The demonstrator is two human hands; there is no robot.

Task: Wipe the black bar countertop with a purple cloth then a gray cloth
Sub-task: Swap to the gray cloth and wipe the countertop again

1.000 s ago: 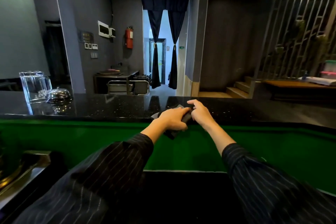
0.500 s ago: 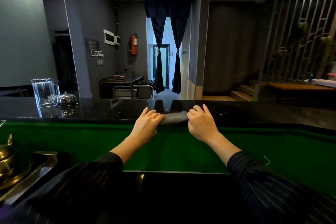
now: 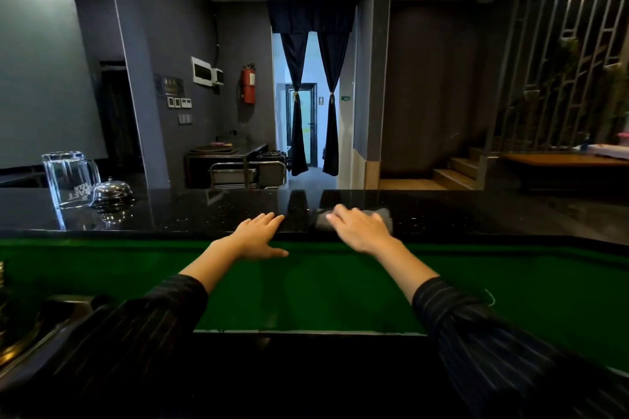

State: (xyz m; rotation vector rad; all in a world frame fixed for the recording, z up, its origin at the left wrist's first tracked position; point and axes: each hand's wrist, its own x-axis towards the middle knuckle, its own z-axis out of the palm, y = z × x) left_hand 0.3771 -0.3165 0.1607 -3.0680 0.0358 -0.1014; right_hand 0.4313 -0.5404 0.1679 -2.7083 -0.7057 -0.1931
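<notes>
The black bar countertop (image 3: pixel 204 214) runs across the middle of the head view, glossy and speckled. A folded gray cloth (image 3: pixel 383 216) lies on its near edge, right of centre. My right hand (image 3: pixel 360 230) lies flat on top of the cloth with straight fingers, covering most of it; it is slightly blurred. My left hand (image 3: pixel 257 236) rests flat on the counter's near edge a little to the left, fingers straight, apart from the cloth. No purple cloth is in view.
An upturned glass pitcher (image 3: pixel 69 178) and a metal call bell (image 3: pixel 112 192) stand on the counter at far left. A green panel (image 3: pixel 510 282) drops below the counter's near edge. A metal tray edge (image 3: pixel 30 330) shows at lower left.
Both hands were gripping, then pressing the gray cloth together at the counter edge. Now my left hand has come off it and my right hand has slid the cloth rightward.
</notes>
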